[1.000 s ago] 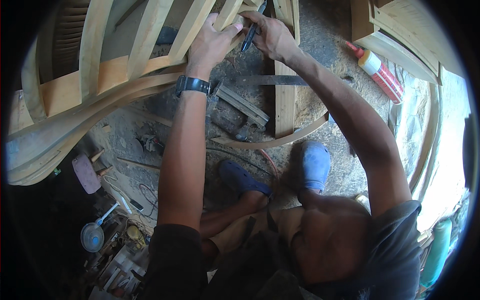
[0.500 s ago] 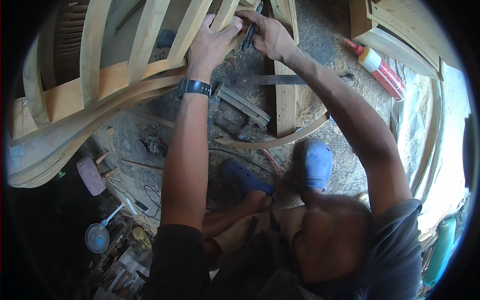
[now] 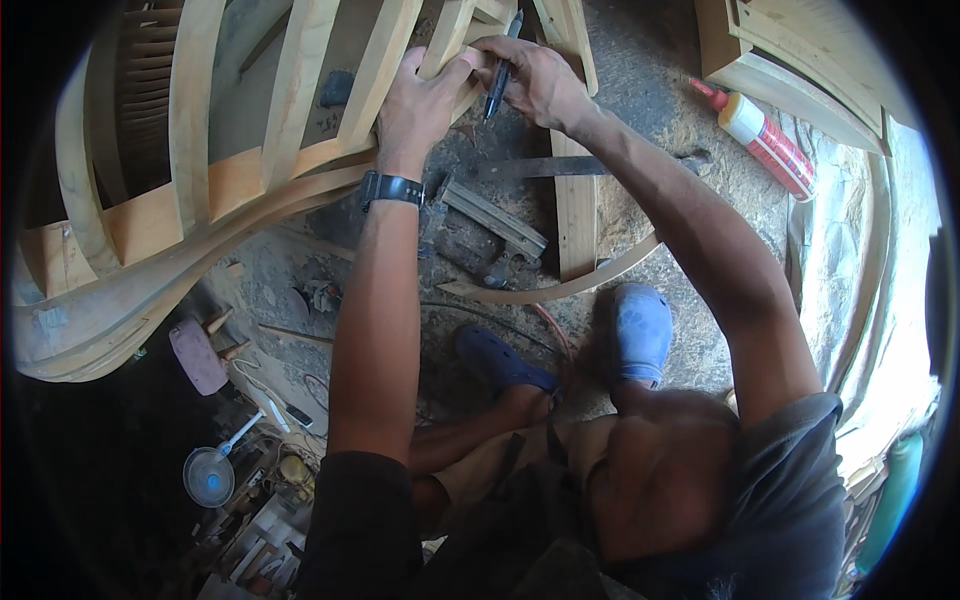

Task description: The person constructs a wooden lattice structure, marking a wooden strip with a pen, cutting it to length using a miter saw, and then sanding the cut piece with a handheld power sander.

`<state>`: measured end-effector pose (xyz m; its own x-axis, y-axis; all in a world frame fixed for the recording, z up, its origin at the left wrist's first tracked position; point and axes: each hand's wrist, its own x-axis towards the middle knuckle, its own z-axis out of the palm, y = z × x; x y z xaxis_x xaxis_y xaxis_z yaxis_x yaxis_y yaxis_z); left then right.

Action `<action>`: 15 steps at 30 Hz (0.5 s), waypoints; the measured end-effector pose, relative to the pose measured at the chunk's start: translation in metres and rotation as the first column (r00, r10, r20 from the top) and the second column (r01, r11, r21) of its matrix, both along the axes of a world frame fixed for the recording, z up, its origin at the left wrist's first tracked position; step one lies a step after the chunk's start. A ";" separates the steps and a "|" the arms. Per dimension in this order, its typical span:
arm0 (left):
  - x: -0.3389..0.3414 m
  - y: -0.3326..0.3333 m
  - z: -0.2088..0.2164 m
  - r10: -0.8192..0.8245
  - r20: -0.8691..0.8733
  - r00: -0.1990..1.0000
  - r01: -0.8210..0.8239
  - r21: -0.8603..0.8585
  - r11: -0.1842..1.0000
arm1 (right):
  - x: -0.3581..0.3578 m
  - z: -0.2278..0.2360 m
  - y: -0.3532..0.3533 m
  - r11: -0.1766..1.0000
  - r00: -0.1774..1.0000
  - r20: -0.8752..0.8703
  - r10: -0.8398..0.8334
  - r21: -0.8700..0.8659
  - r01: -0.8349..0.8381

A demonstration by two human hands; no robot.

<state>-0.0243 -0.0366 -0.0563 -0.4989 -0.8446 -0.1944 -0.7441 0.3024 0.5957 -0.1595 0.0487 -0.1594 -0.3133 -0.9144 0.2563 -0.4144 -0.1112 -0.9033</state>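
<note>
My left hand (image 3: 416,108), with a black watch on the wrist, is closed around the wooden frame's end, by a pale upright slat (image 3: 450,32). Its thumb points toward my right hand. My right hand (image 3: 540,88) is closed with a dark pen (image 3: 495,90) held between its fingers, the pen standing steeply. The right fingertips reach to the same piece of wood, beside my left thumb. What exactly lies between the two sets of fingertips is partly hidden. The curved wooden frame (image 3: 230,190), with several slats, stretches off to the left.
A bar clamp (image 3: 492,215) and a flat metal bar (image 3: 545,166) are on the dirty floor by a wooden board (image 3: 577,225). A curved wood strip (image 3: 560,292) lies before my clogs. At right are a glue bottle (image 3: 765,145) and wooden furniture (image 3: 810,70); a mallet (image 3: 200,355) is at left.
The whole view has shifted slightly, so things appear a little lower and to the right. Both hands keep their place at the frame, and the pen stays in my right hand.
</note>
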 end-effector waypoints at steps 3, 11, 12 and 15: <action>0.000 0.003 0.005 0.020 0.027 0.999 -0.020 0.024 1.000 | -0.009 -0.002 0.000 0.997 0.996 0.052 0.076 0.024 -0.077; 0.013 -0.029 -0.025 -0.339 0.183 0.923 0.377 -0.238 0.895 | -0.021 -0.008 0.008 0.990 0.969 0.218 0.121 -0.096 -0.102; 0.005 -0.026 -0.026 -0.218 0.046 0.975 0.222 -0.110 0.969 | -0.024 -0.014 0.006 0.986 0.990 0.098 0.099 -0.142 -0.084; 0.004 -0.026 -0.024 -0.077 -0.101 0.992 0.085 0.079 0.993 | -0.024 -0.015 0.009 0.991 0.984 0.137 0.111 -0.091 -0.099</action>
